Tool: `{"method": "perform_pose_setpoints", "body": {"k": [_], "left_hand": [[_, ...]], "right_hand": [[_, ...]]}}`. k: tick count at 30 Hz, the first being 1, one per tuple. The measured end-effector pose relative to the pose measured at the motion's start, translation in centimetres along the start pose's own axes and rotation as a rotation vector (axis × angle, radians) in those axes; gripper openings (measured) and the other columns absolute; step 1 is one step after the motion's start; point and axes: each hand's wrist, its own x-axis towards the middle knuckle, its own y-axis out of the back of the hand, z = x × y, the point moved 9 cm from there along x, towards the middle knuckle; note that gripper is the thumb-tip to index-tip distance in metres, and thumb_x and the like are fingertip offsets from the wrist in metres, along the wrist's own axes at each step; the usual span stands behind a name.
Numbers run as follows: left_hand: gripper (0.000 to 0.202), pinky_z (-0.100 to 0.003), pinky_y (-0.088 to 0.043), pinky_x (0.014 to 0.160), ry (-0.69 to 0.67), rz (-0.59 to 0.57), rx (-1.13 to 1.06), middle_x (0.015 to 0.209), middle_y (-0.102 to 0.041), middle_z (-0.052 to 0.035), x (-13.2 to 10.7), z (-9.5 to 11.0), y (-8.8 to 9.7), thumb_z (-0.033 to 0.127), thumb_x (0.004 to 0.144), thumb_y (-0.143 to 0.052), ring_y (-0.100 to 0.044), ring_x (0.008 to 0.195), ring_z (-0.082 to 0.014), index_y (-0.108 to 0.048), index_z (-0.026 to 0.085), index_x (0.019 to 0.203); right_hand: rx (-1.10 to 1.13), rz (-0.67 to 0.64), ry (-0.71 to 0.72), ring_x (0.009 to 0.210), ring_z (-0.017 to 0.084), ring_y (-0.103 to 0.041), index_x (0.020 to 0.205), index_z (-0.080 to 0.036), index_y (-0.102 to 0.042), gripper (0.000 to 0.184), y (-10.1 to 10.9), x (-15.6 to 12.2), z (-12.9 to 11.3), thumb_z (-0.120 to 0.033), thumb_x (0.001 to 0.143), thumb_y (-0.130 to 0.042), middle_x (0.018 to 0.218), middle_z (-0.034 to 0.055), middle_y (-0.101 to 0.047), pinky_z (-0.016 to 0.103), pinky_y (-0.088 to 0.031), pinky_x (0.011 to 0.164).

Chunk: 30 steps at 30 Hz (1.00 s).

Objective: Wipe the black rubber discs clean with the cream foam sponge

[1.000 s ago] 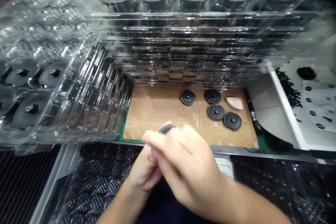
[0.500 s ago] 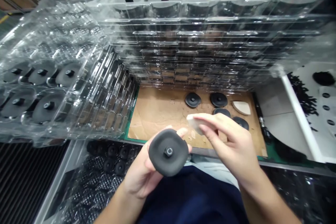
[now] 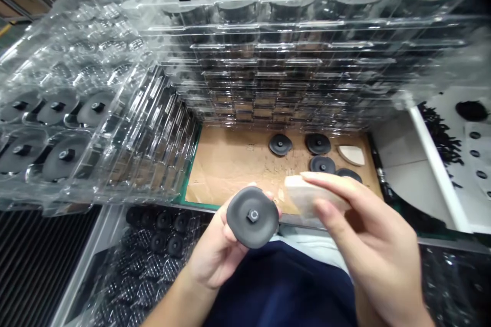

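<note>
My left hand [image 3: 215,253] grips a black rounded disc [image 3: 252,217] with a small metal nut at its centre, its face turned up toward me. My right hand [image 3: 368,242] pinches a pale, flat, wedge-shaped piece [image 3: 305,196] just right of the disc, close to it but apart. Both hands hover over the near edge of a brown cardboard pad [image 3: 230,163]. On the pad lie several more black discs [image 3: 280,144] and a second white wedge piece [image 3: 352,155].
Tall stacks of clear plastic trays [image 3: 291,46] holding black discs stand behind the pad, and more such trays [image 3: 69,127] lean at the left. A bin of black parts [image 3: 161,235] sits below the table edge. A white tray [image 3: 456,163] with small black pieces is at the right.
My left hand turned the disc face-up and lifted it slightly right. My right hand came off it holding the white wedge and moved right and toward me.
</note>
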Motion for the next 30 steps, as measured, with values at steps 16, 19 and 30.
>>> {"method": "perform_pose_setpoints", "body": {"k": [16,19,30], "left_hand": [[0.063,-0.031,-0.047,0.091,-0.154,0.216,0.156,0.113,-0.068,-0.0040,0.0,1.1,3.6,0.027,0.047,-0.087,-0.062,0.102,-0.0231,-0.066,0.026,0.107],[0.060,-0.028,-0.049,0.086,-0.126,0.193,0.078,0.108,-0.070,-0.0010,0.3,0.8,3.6,0.022,0.046,-0.087,-0.064,0.096,-0.0198,-0.068,0.028,0.102],[0.057,-0.024,-0.050,0.086,-0.103,0.158,0.017,0.107,-0.071,-0.0001,0.7,0.3,2.6,0.020,0.049,-0.086,-0.065,0.099,-0.0185,-0.068,0.028,0.103]], "right_hand": [[-0.098,-0.005,0.167,0.070,0.018,-0.064,0.111,-0.012,-0.062,0.028,-3.1,-0.9,-3.9,-0.007,0.085,-0.051,0.088,0.0088,-0.072,0.030,-0.050,0.065],[0.236,-0.152,-0.100,0.072,0.016,-0.067,0.099,-0.021,-0.068,0.020,-3.7,-2.1,-0.4,-0.015,0.085,-0.056,0.086,0.0029,-0.073,0.024,-0.053,0.063],[0.459,0.080,-0.522,0.087,0.020,-0.067,0.102,-0.025,-0.069,0.021,-2.7,-3.2,7.4,-0.033,0.083,-0.062,0.101,0.0037,-0.072,0.027,-0.053,0.067]]}}
